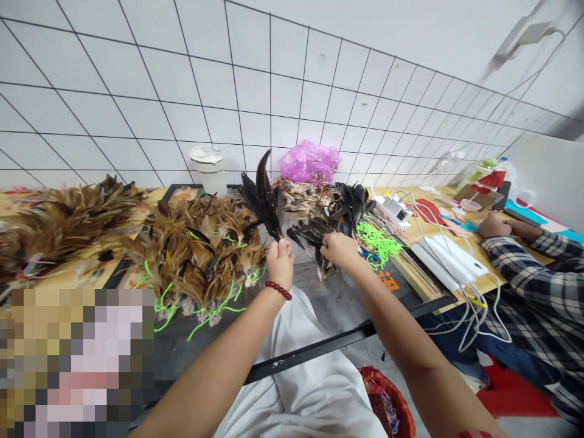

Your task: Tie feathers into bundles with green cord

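Observation:
My left hand (280, 263), with a dark red bead bracelet at the wrist, grips a bunch of long black feathers (264, 198) by the base, tips upward. To its right, my right hand (340, 249) is closed at loose black feathers (312, 232) lying on the dark tray; what its fingers pinch is too small to name. Brown feather bundles (196, 237), some tied with bright green strings, are heaped left of my left hand. Beyond my right hand are more black feathers (353, 201) and a pile of green strings (378, 243).
A pink plastic bag (310, 161) and a white lidded cup (208, 167) stand by the grid wall. White power devices (449, 261) and cables lie right. Another person's hands (495, 225) rest at the far right. A red bin (387, 404) is below.

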Motion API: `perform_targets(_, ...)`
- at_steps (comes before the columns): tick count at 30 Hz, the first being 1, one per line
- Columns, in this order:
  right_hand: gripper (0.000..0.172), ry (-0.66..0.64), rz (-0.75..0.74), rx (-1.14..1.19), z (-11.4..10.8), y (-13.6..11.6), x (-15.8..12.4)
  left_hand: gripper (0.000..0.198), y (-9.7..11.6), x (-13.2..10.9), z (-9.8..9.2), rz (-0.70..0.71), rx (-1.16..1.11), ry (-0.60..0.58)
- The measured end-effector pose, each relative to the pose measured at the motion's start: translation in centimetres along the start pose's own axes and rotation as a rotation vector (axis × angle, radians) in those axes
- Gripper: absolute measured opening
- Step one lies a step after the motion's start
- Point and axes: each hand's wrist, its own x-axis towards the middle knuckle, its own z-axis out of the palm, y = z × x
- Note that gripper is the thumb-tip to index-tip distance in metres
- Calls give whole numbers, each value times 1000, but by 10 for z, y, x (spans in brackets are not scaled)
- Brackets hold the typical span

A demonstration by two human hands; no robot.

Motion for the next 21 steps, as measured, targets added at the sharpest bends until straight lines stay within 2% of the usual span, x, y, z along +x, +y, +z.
perform_targets(2, 18, 22, 35, 183, -3, 8, 5, 29, 0, 0, 0, 2, -6, -5)
perform_targets(5, 21, 28, 73, 638, -15, 27, 12, 29, -2, 1, 0, 17, -14, 4)
perform_targets(7, 25, -6, 90, 766, -24, 40, 14, 29, -3, 2, 0, 19, -14, 7)
perform_targets(8, 24, -5, 104, 735, -28, 44, 14, 29, -3, 2, 0, 16, -12, 6)
perform_targets(10, 17, 80, 135, 534, -35, 45, 9, 29, -2, 2, 0, 8, -7, 4)
perform_targets(13, 20, 208, 145, 222, -38, 27, -12, 29, -1, 1, 0, 1, 2, 3)
perform_targets(15, 33, 119, 87, 118, -34, 6, -31, 29, 0, 0, 1, 4, 4, -2)
perform_targets(17, 37, -12, 10, 37, -25, -14, -49, 28, 0, 0, 1, 17, -4, -6)
perform_targets(19, 30, -92, -29, -17, -14, -25, -61, 27, 0, -1, 1, 25, -8, -2)
perform_targets(21, 22, -104, -22, -9, -7, -23, -65, 27, 0, 0, 0, 20, -1, 1)
